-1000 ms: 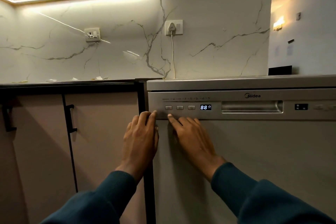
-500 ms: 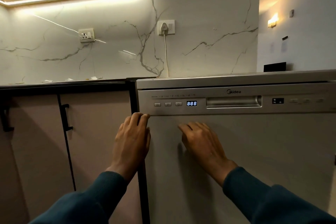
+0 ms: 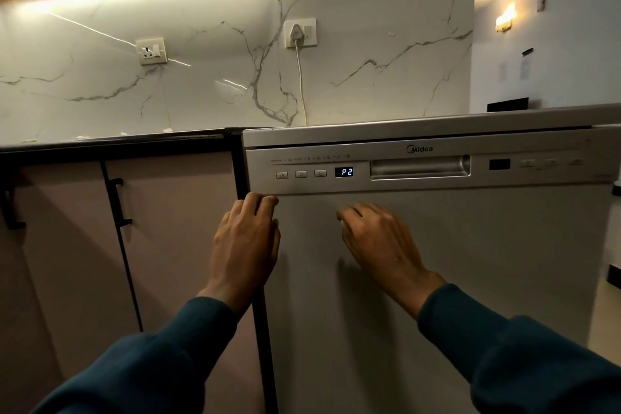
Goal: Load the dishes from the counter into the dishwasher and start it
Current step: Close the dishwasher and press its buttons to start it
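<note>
Nearest: two dark teal sleeves reaching forward. Left hand: fingers straight and together, released, holding nothing, the tips resting at the door's upper left corner just under the control strip, the palm lying over the dark gap between appliance and cabinet. Right hand: fingers loosely curled, grasping nothing, close to or lightly against the door face below the buttons; actual contact cannot be told. Dishwasher: silver, freestanding, door fully closed, standing just right of the beige cabinet doors with their black handles. Control strip, left to right: power button, program button, a third button, then the lit display reading P2, the recessed door handle, and a dark, unlit window with faint buttons beyond. Bench: dark-edged, seen almost edge-on; only a few small pale scraps show on it, no dishes in sight. Behind: marble-veined wall, one vacant socket, one socket carrying a white plug whose cord drops behind the machine. Status, as judged: loading looks complete, the door being closed and the bench showing no dishes; machine powered, a program selected. Outstanding: confirming the cycle actually runs, which the display alone does not settle; a start press may remain.
</note>
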